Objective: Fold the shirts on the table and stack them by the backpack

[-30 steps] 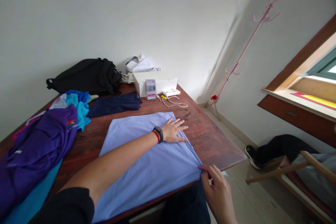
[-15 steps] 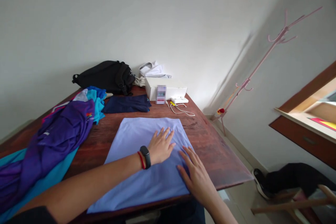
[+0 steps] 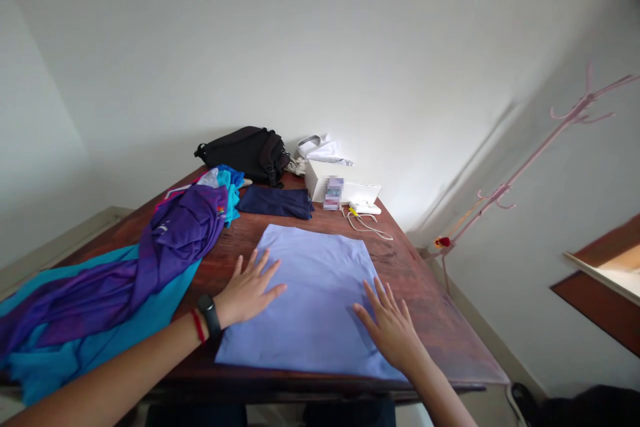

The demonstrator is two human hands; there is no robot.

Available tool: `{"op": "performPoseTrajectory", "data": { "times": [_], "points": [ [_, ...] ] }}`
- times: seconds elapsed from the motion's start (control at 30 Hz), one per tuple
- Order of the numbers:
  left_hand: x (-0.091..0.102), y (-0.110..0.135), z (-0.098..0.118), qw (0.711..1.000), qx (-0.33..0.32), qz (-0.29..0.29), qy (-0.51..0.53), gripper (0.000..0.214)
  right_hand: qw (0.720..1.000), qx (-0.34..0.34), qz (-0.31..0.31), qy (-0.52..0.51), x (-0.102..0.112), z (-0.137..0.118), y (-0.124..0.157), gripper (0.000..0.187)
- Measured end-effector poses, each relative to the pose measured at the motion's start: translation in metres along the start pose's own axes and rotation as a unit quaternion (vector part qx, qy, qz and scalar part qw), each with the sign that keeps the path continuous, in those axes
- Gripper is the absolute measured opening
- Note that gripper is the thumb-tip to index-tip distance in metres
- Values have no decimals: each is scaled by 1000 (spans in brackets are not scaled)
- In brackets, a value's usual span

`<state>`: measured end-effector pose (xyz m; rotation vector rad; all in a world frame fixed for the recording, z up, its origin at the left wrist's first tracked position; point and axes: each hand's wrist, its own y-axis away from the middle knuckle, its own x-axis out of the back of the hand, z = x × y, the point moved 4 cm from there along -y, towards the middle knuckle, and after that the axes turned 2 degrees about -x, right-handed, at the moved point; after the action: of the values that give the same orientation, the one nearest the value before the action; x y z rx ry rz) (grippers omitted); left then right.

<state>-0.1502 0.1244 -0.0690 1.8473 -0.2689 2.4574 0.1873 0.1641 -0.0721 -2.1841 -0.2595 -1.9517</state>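
A light blue-lavender cloth [image 3: 315, 307], folded to a rough rectangle, lies flat on the dark wooden table [image 3: 440, 333]. At its left edge my left hand [image 3: 247, 290] rests with fingers spread; a black band and a red string circle that wrist. My right hand [image 3: 390, 323] is at the cloth's right edge, palm down, fingers apart. Neither hand grasps anything. Left of my left hand is a loose pile of garments, a purple one [image 3: 175, 240] over a turquoise one [image 3: 120, 320].
A folded navy cloth [image 3: 275, 201] sits behind the lavender one. Farther back are a black bag [image 3: 243, 153], a white box [image 3: 320, 173], and a white device [image 3: 365, 207] with a cable. A pink coat stand [image 3: 530, 160] leans into view at the right.
My left hand has moved from the cloth's middle to its left edge. My right hand remains by the right edge. The view has shifted, and the cloth looks flatter.
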Motion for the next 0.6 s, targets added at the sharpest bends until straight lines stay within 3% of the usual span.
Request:
{"op": "performPoseTrajectory", "data": {
  "times": [0.13, 0.3, 0.47, 0.6],
  "points": [
    [9, -52, 23, 989, -134, -9, 63, 64, 997, 64, -23, -48, 12, -35, -64, 67],
    [-7, -104, 15, 998, -59, -3, 18, 59, 996, 50, -65, -46, -11, -61, -136, 60],
    [-23, -104, -10, 999, -12, 44, -3, 57, 999, 2, -22, -30, -27, -26, -164, 62],
    [-25, -104, -18, 996, 44, 76, -33, 64, 998, 0, -34, -43, -31, 8, -174, 64]
  ]
}}
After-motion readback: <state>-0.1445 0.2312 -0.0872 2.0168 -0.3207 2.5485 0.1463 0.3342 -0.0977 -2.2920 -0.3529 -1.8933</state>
